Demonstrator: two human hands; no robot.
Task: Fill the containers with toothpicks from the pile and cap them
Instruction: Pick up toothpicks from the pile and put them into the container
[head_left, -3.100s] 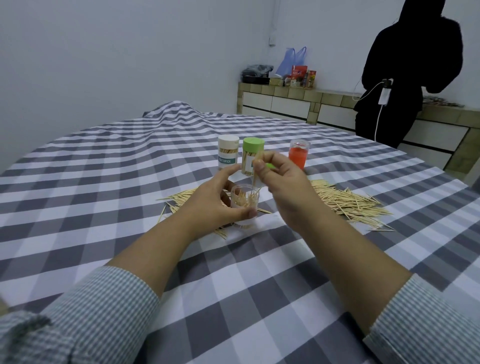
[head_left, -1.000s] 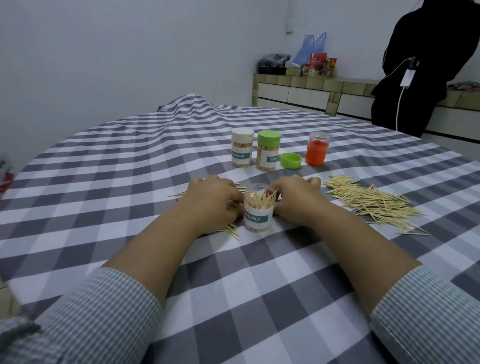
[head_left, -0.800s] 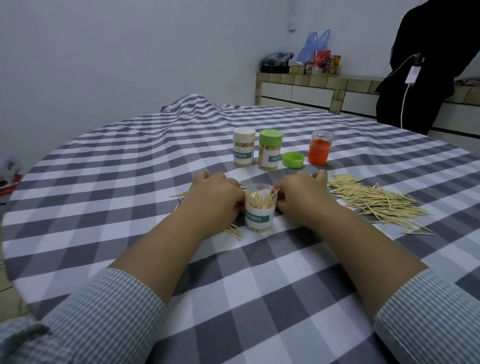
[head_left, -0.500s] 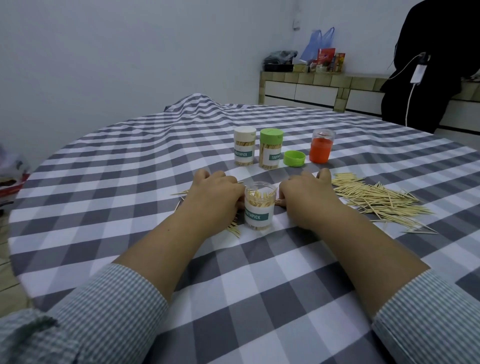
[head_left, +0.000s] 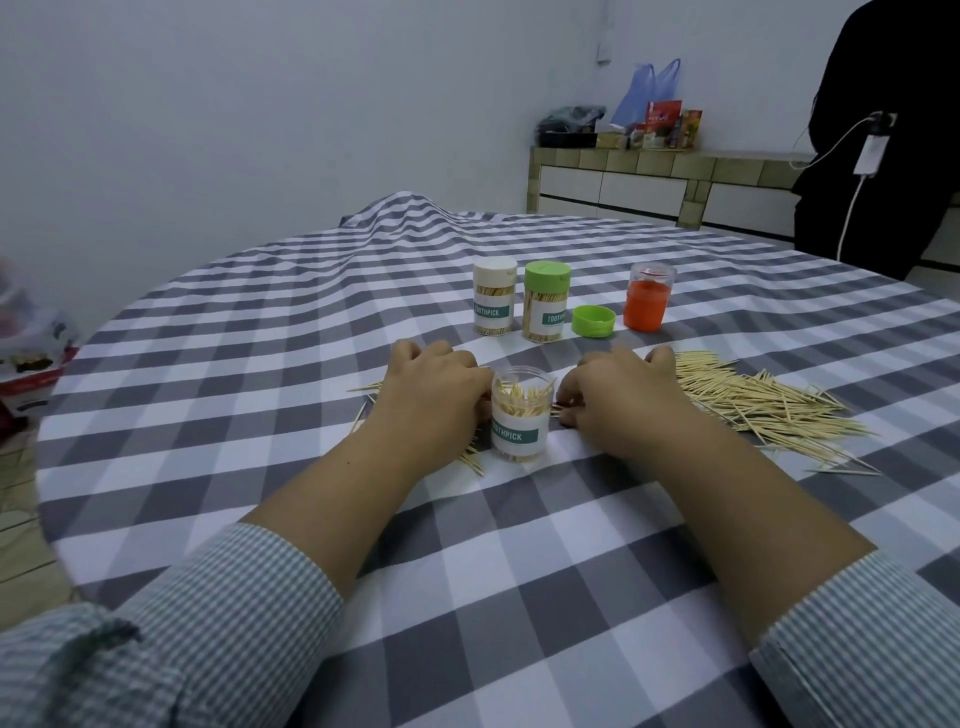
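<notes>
Open clear toothpick container, white label with teal "TOOTHPICK" band, upright on the checked cloth, uncapped, toothpicks standing inside up to the rim. Loose green cap lies open side up behind it. White-capped container and green-capped container stand upright side by side, both filled. Clear container with orange inside upright to their right. Toothpick pile spread at right; a few more toothpicks left of the open container.

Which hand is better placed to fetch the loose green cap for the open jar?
The right hand, probably. The green cap lies on the cloth just beyond it, right of the open jar. The left hand rests on the jar's far side and could steady it.
</notes>
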